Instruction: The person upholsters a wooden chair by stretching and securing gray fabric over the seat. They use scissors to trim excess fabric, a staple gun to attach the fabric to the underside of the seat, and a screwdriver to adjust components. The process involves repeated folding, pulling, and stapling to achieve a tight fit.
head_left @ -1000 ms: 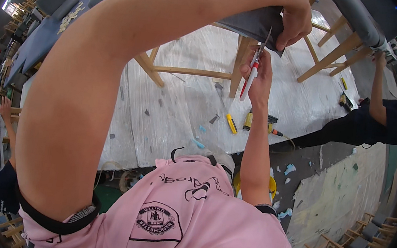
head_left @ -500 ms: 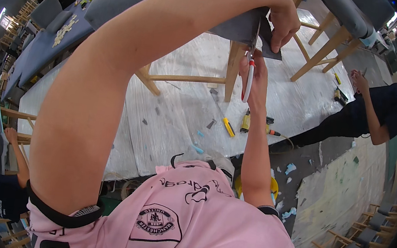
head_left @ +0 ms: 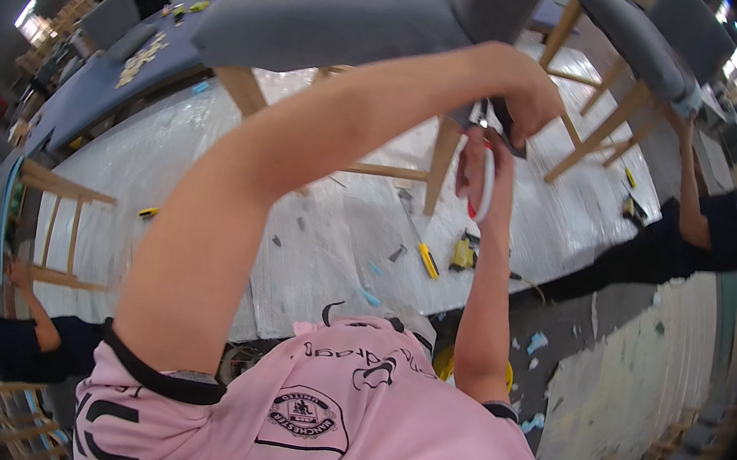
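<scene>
A grey upholstered chair point(head_left: 348, 21) with pale wooden legs stands in front of me. My left arm reaches across it, and my left hand point(head_left: 532, 98) is bent down with its fingers closed on a dark grey fabric flap point(head_left: 516, 150) beside the chair's front corner. Just below, my right hand point(head_left: 502, 168) grips scissors point(head_left: 487, 188) with white and red handles. Their blades point up toward the fabric, close to my left fingers. The blade tips and part of the flap are hidden behind my left hand.
A yellow-handled tool point(head_left: 428, 260) and a yellow power tool point(head_left: 463, 254) lie on the plastic-covered surface point(head_left: 319, 261) among scraps. Another grey chair point(head_left: 643, 57) stands right, with a co-worker point(head_left: 724, 223) touching it. At left are another chair point(head_left: 75, 222) and a person point(head_left: 33, 341).
My hands and the chair sit lower in the picture as the view shifts. The scissors' blades are less visible beside the flap. The right co-worker's arm has risen to the other chair.
</scene>
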The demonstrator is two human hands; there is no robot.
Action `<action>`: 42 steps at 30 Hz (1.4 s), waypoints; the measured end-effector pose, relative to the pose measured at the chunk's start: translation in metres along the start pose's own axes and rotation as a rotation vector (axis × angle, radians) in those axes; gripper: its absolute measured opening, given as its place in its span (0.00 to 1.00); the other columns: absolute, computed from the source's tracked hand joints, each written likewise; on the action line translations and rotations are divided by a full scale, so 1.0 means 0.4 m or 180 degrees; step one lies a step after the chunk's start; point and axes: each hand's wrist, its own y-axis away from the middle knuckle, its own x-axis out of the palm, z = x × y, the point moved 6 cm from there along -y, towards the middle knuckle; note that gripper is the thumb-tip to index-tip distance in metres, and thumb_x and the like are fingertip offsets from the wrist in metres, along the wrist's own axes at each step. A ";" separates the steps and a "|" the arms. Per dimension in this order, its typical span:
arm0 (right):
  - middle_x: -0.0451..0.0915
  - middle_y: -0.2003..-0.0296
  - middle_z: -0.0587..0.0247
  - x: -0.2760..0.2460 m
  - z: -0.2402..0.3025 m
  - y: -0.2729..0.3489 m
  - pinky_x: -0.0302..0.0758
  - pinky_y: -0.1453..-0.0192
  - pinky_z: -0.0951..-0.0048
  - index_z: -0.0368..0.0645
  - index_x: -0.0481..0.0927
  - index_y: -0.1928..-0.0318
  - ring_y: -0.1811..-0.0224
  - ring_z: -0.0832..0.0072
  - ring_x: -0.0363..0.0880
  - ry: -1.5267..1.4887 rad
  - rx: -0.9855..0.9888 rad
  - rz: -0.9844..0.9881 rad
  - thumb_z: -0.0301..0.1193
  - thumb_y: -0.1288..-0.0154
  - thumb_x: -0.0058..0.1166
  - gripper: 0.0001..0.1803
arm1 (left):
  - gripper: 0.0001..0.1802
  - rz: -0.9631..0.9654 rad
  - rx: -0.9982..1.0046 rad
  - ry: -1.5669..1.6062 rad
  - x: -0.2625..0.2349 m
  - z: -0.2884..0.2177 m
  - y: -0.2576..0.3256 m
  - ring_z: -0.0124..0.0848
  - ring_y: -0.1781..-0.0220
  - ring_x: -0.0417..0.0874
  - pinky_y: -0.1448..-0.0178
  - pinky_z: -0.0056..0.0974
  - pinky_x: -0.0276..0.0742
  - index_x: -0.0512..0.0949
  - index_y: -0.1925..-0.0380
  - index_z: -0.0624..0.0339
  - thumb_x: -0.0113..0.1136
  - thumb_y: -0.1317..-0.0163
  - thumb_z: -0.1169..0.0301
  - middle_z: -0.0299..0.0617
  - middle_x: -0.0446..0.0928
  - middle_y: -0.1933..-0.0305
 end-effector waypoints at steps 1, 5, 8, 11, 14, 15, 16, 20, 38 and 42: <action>0.69 0.84 0.71 0.003 0.006 0.005 0.57 0.85 0.76 0.35 0.80 0.54 0.89 0.83 0.65 -0.0063 -0.0063 -0.0015 0.48 0.20 0.52 0.24 | 0.17 -0.0133 -0.0123 -0.0028 0.000 -0.009 0.012 0.42 0.57 0.89 0.50 0.45 0.82 0.91 0.61 0.59 0.75 0.46 0.59 0.45 0.89 0.60; 0.67 0.87 0.73 0.053 0.020 0.048 0.56 0.87 0.77 0.38 0.77 0.64 0.91 0.84 0.64 -0.0305 0.0063 -0.0039 0.42 0.22 0.57 0.19 | 0.15 -0.1038 0.0285 0.0962 -0.011 -0.050 0.065 0.39 0.59 0.89 0.53 0.46 0.83 0.91 0.62 0.55 0.72 0.43 0.57 0.46 0.89 0.61; 0.70 0.84 0.72 0.088 -0.071 0.104 0.60 0.87 0.76 0.42 0.72 0.66 0.89 0.82 0.67 -0.0405 -0.0220 0.0252 0.37 0.22 0.55 0.15 | 0.14 -0.1803 0.0828 0.1302 0.025 -0.159 0.076 0.43 0.66 0.89 0.59 0.47 0.82 0.91 0.63 0.53 0.70 0.41 0.56 0.44 0.88 0.69; 0.80 0.77 0.56 0.035 -0.405 0.188 0.76 0.72 0.59 0.38 0.79 0.58 0.78 0.61 0.81 0.0571 -0.0514 0.0554 0.38 0.28 0.58 0.14 | 0.14 -0.1852 0.1076 0.1797 0.114 -0.274 0.079 0.42 0.63 0.89 0.58 0.47 0.82 0.91 0.58 0.50 0.68 0.37 0.56 0.43 0.88 0.66; 0.88 0.55 0.47 0.069 -0.659 0.322 0.79 0.44 0.50 0.39 0.78 0.38 0.52 0.51 0.87 0.3579 0.0519 0.2056 0.57 0.32 0.59 0.36 | 0.14 -0.2104 0.0634 0.2810 0.338 -0.269 0.122 0.41 0.62 0.89 0.57 0.44 0.81 0.89 0.55 0.53 0.65 0.34 0.59 0.44 0.88 0.63; 0.85 0.49 0.46 0.054 -0.724 0.379 0.78 0.41 0.52 0.44 0.77 0.35 0.47 0.51 0.85 0.3596 0.1015 0.2445 0.56 0.36 0.63 0.37 | 0.14 -0.2143 0.0288 0.3314 0.455 -0.256 0.137 0.40 0.62 0.88 0.56 0.44 0.81 0.88 0.55 0.55 0.64 0.32 0.60 0.45 0.88 0.62; 0.84 0.46 0.46 0.052 -0.775 0.415 0.77 0.39 0.52 0.46 0.77 0.34 0.44 0.52 0.84 0.3524 0.1095 0.2529 0.55 0.38 0.66 0.38 | 0.13 -0.2307 -0.0157 0.3531 0.583 -0.254 0.142 0.41 0.62 0.88 0.55 0.43 0.81 0.88 0.55 0.55 0.63 0.33 0.62 0.45 0.88 0.61; 0.82 0.41 0.46 0.047 -0.843 0.488 0.78 0.38 0.55 0.48 0.76 0.31 0.41 0.50 0.83 0.1989 0.0252 0.2056 0.52 0.41 0.70 0.41 | 0.13 -0.2168 -0.1156 0.4698 0.985 -0.304 0.189 0.35 0.58 0.88 0.52 0.39 0.81 0.86 0.51 0.58 0.59 0.33 0.73 0.43 0.88 0.57; 0.84 0.45 0.47 -0.472 -0.729 0.673 0.81 0.40 0.48 0.41 0.81 0.42 0.41 0.55 0.84 0.3234 0.2627 0.0111 0.37 0.43 0.67 0.28 | 0.25 -0.1571 -0.1931 0.6091 1.145 -0.372 0.159 0.34 0.42 0.86 0.40 0.36 0.81 0.74 0.33 0.61 0.63 0.27 0.65 0.43 0.81 0.39; 0.79 0.40 0.44 -0.751 -0.767 0.924 0.79 0.39 0.46 0.46 0.71 0.30 0.38 0.48 0.81 0.4122 0.3373 -0.0845 0.45 0.38 0.67 0.39 | 0.22 -0.1542 -0.2143 0.6044 1.151 -0.311 0.181 0.33 0.43 0.86 0.40 0.37 0.81 0.76 0.36 0.60 0.63 0.27 0.65 0.43 0.82 0.41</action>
